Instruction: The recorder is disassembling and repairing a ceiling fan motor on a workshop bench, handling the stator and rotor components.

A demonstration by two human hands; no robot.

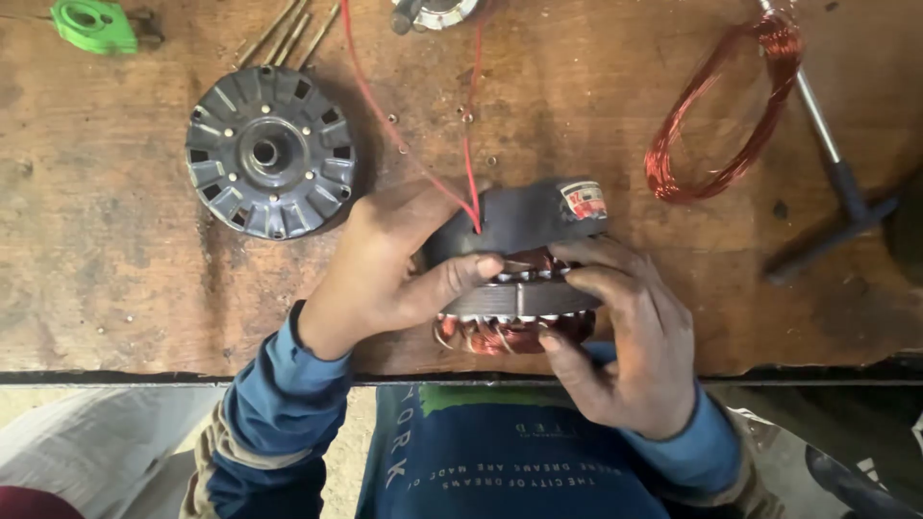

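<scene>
Near edge of bench [115,317]: I see both hands on the stator [519,288], which sits at bench front, centre, tilted on its side w/ copper windings facing me. Left hand [385,274] wraps the stator's left side, thumb laid across the steel lamination ring; closed on it. Right hand [625,336] grips the right side, fingertips on the ring, thumb under by the lower windings; also closed on it. Dark housing covers the stator's far half, small red label on top. Two red leads [404,144] run from the housing away to the far edge.

Mid bench, left: round grey end cover [270,152], flat, well apart from hands. Right: loose copper wire coil [721,115], partly looped over a T-handle tool [836,183].

Far edge: green plastic part [93,25] top left, metal rods [288,34] beside it, metal bearing part [433,13] top centre, cut off by frame.
</scene>
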